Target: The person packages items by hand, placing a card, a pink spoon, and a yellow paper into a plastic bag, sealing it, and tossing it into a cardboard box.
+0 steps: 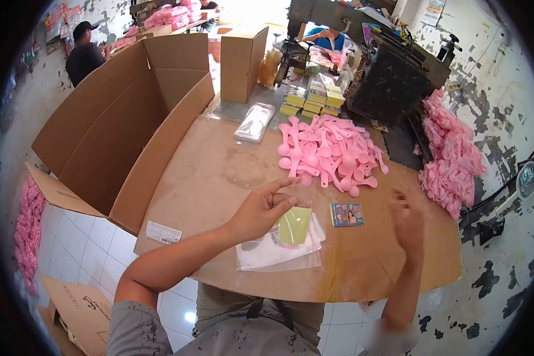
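Observation:
My left hand (261,210) is over the near middle of the table, its thumb at the top corner of a clear plastic bag (293,244) that it grips. A plain yellow-green card (295,225) shows through this bag. More clear bags (264,255) lie in a loose stack underneath. My right hand (407,219) is off to the right, its fingers smeared by motion. Between the hands lies a small stack of printed cards (346,215) with a picture on top. Beyond them is a heap of pink plastic spoons (329,151).
A big open cardboard box (160,148) stands left; a taller carton (237,65) is behind. Clear packets (255,123) and bundled cards (314,98) lie toward the back. A dark machine (388,74) and pink bundles (451,154) stand right. Other people work farther back.

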Demonstrator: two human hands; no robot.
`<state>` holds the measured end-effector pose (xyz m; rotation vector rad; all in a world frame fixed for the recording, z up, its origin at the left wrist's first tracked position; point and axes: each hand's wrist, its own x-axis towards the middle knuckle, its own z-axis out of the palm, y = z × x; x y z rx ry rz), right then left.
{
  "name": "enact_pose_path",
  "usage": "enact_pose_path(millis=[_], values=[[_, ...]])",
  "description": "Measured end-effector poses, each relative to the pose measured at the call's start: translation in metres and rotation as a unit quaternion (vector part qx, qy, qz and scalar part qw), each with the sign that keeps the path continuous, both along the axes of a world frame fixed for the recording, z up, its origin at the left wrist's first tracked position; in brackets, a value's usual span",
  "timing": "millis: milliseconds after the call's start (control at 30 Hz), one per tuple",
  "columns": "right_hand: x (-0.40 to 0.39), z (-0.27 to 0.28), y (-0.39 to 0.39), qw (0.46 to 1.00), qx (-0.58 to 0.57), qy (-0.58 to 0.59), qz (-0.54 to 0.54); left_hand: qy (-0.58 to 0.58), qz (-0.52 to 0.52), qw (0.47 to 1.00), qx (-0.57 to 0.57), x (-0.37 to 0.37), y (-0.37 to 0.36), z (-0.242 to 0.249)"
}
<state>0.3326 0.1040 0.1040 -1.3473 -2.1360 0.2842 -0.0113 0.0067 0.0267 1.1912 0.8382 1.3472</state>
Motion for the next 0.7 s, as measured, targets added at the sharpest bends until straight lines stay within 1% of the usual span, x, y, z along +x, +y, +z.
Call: enact_pose_path(millis=[33, 67, 133, 233, 333, 400, 433, 600, 700], values=[[-0.027, 0.000, -0.008, 0.995, -0.041, 0.044, 0.085, -0.002, 0.001, 1.000, -0.007, 0.001, 0.000, 0.003], [-0.050, -0.002, -0.016, 0.978, -0.081, 0.088, 0.170, -0.004, 0.002, 1.000, -0.014, 0.002, -0.002, 0.008], [-0.084, -0.019, -0.020, 0.944, -0.117, 0.113, 0.286, 0.001, 0.005, 1.000, -0.018, 0.004, -0.003, 0.009], [-0.125, -0.023, -0.029, 0.916, -0.168, 0.153, 0.329, 0.020, 0.014, 1.000, -0.001, 0.003, -0.003, 0.001], [-0.132, -0.047, -0.007, 0.847, -0.327, 0.275, 0.315, 0.023, 0.035, 0.999, 0.027, 0.001, 0.001, -0.003], [-0.126, -0.045, 0.001, 0.828, -0.350, 0.285, 0.333, 0.015, 0.054, 0.998, 0.041, 0.003, 0.002, -0.001], [-0.123, -0.044, 0.003, 0.818, -0.362, 0.291, 0.341, 0.021, 0.051, 0.998, 0.028, 0.001, 0.002, -0.001], [-0.117, -0.049, 0.002, 0.827, -0.355, 0.312, 0.304, 0.066, 0.052, 0.996, -0.019, -0.003, 0.003, -0.007], [-0.114, -0.055, 0.004, 0.827, -0.360, 0.321, 0.288, 0.068, 0.051, 0.996, -0.035, -0.002, 0.000, -0.005]])
